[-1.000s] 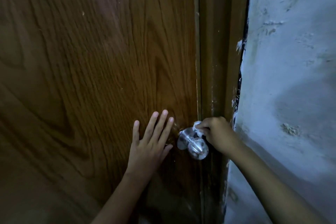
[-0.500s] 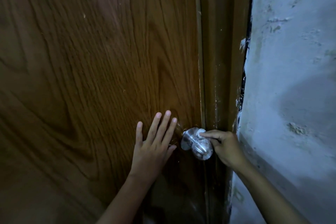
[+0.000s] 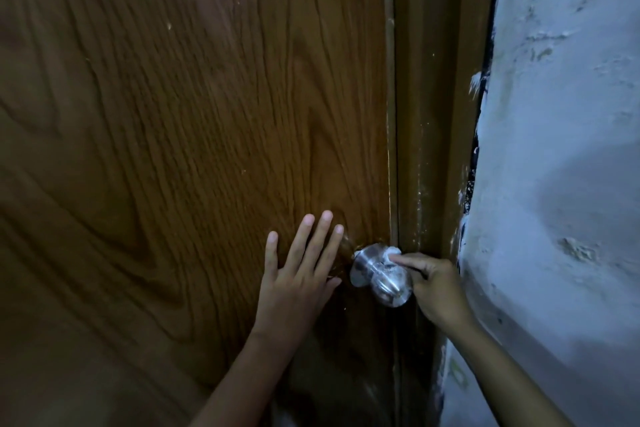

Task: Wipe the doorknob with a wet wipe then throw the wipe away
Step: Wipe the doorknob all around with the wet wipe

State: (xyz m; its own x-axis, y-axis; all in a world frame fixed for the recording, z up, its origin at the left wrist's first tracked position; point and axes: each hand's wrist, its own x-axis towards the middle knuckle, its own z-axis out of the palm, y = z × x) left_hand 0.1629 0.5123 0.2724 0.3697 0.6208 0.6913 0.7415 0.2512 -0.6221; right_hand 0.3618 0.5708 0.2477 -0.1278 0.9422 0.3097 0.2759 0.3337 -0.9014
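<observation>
A round silver doorknob [image 3: 384, 279] sticks out near the right edge of a brown wooden door [image 3: 180, 135]. My right hand [image 3: 436, 288] pinches a small white wet wipe [image 3: 390, 254] and presses it against the top of the knob with the fingertips. My left hand [image 3: 298, 274] lies flat on the door just left of the knob, fingers spread and pointing up, holding nothing. Most of the wipe is hidden under my fingers.
A brown door frame [image 3: 440, 121] runs upright just right of the knob. Beyond it a rough pale-blue plaster wall [image 3: 561, 163] fills the right side, close to my right forearm. The light is dim.
My right hand has slid down and to the right, from a fist over the back of the knob to fingertips pressing the wipe on its top. The left hand stays flat on the door.
</observation>
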